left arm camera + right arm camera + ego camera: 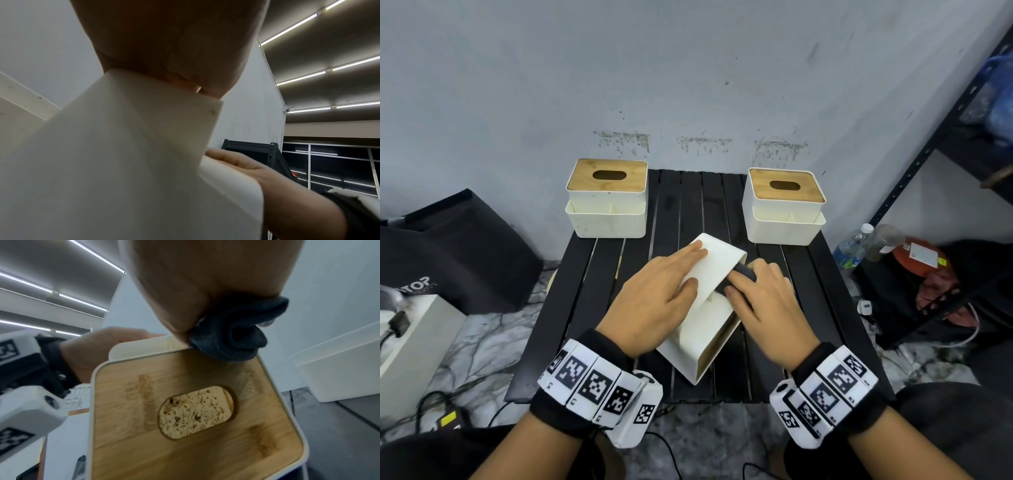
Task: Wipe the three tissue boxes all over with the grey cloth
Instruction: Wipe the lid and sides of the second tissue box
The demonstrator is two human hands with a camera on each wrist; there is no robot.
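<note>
A white tissue box [717, 270] with a bamboo lid [185, 410] lies tipped on its side at the middle of the black slatted table [585, 274]. The left hand [654, 301] rests on it, fingers spread flat. The right hand [763, 308] pinches a bunched grey cloth [232, 335] against the box's edge. Two more tissue boxes [607, 198] [784, 205] stand upright at the table's far corners.
</note>
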